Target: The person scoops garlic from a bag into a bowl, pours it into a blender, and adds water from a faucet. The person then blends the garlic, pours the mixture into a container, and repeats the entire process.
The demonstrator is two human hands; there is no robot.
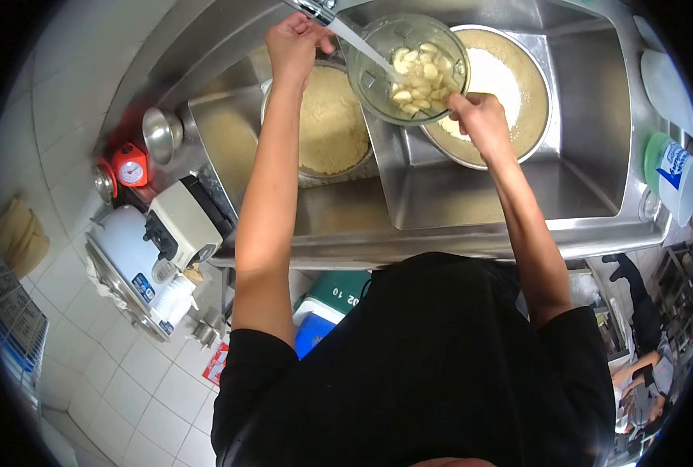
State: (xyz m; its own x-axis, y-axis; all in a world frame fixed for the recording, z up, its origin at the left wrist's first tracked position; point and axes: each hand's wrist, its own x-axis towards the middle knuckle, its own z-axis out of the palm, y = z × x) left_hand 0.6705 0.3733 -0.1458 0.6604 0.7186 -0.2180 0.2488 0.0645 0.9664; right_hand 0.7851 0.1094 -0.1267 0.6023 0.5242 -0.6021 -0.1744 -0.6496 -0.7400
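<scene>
Water runs from the faucet [315, 9] into a clear blender jar [366, 86] holding peeled garlic cloves [423, 78] and some water. My right hand [483, 121] is closed around the jar's near right side and keeps it tilted above the sink. Just below the faucet, my left hand [292, 50] has its fingers partly curled and apart, close to the spout. Under the jar on the right sits a large round bowl [545, 109] with tan contents and a white patch. Left of the jar, another large bowl [339, 173] is filled with a pale yellow, grainy mass.
Both bowls stand in a steel double sink [510, 202]. To the left are a metal bowl [162, 135], a red scale [131, 165] and a beige appliance [179, 222]. A green-and-white container [673, 175] stands at the right edge. Other people [642, 381] are at the lower right.
</scene>
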